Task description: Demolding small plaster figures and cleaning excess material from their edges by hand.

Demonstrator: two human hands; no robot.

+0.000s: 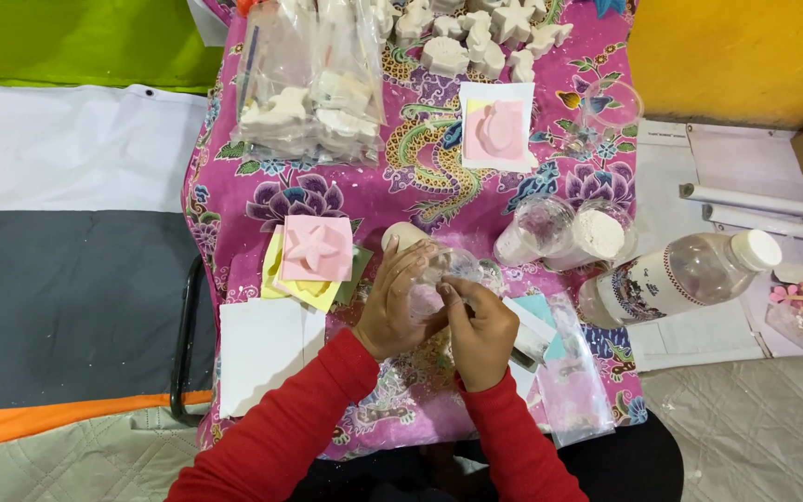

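Clear plastic cup [446, 279] sits between both hands above the pink patterned cloth [262, 191]. Left hand [394, 302] wraps its side, fingers curled closed around it; right hand [481, 333] pinches its near rim with fingertips together. The cup appears tilted, mouth toward the person, though glare blurs its outline. Just left lies a pink star mould [316, 248], soft and square. To the right a plastic bottle [676, 274] lies on its side, white cap pointing right.
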